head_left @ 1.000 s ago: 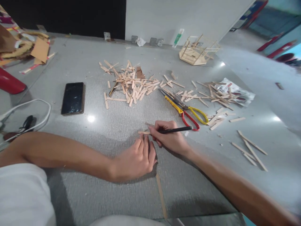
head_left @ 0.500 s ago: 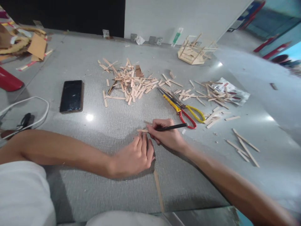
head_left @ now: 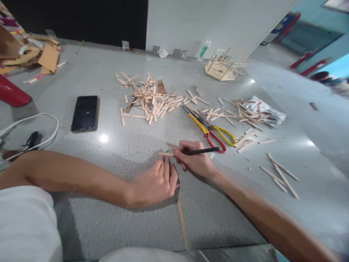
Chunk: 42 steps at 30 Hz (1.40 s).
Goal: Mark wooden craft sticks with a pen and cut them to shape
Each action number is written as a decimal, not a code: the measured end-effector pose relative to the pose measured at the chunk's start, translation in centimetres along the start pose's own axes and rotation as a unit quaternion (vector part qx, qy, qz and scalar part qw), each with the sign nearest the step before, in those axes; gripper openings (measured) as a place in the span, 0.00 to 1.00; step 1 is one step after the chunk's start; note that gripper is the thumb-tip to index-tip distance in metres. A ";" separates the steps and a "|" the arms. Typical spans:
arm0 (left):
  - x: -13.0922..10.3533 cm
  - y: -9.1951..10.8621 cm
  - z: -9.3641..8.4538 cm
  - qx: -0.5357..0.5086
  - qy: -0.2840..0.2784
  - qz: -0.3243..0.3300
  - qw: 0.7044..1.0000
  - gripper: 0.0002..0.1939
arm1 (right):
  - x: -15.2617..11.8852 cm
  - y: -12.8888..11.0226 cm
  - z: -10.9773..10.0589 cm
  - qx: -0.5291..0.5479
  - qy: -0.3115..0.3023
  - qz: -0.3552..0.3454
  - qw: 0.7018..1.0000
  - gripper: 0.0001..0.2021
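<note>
A slim black pen (head_left: 205,150) is gripped in my right hand (head_left: 196,160), its tip end hidden by the fingers. Just below and to the left, my left hand (head_left: 158,182) rests on the table with its fingers bent together. Their tips press against a small flat wooden stick (head_left: 165,154), whose right end runs under my right fingers. Another thin stick piece (head_left: 171,145) lies right behind it, partly covered by my right hand. Pliers with yellow handles (head_left: 225,135) and a tool with red handles (head_left: 216,142) lie together beyond my right hand.
Behind my hands is a heap of wooden sticks (head_left: 152,98), with more by a plastic packet (head_left: 264,109). A phone (head_left: 85,113) lies left, near a white cable (head_left: 54,125). At the back stand a wooden stick frame (head_left: 222,69) and a green-white tube (head_left: 204,50).
My right hand has shifted slightly right and down with the pen, and more of the small stick shows. My left hand stays almost still. The camera view has tilted a little.
</note>
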<state>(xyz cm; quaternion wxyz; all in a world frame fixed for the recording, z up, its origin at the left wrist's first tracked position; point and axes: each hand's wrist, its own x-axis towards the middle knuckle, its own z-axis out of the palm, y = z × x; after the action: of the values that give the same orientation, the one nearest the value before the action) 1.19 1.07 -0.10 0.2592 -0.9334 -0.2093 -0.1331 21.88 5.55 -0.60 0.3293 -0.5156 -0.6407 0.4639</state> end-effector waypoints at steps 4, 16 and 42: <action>0.0 0.0 -0.1 0.002 0.003 -0.001 1.000 0.25 | -0.1 -0.1 0.1 0.009 0.003 0.000 1.000 0.27; 0.2 -0.2 -0.1 0.006 0.014 0.002 1.000 0.23 | -0.2 0.4 -0.1 0.003 0.001 -0.003 1.000 0.26; 2.3 -5.6 0.8 -0.169 -0.167 -0.030 0.971 0.13 | 0.8 -0.5 -0.8 0.172 0.163 0.024 0.971 0.27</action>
<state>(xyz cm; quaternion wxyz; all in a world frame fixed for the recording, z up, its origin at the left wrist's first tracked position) 0.73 6.63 2.47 0.0545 -0.9661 -0.2519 -0.0161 22.28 6.47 0.12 0.5016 -0.5348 -0.4769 0.4846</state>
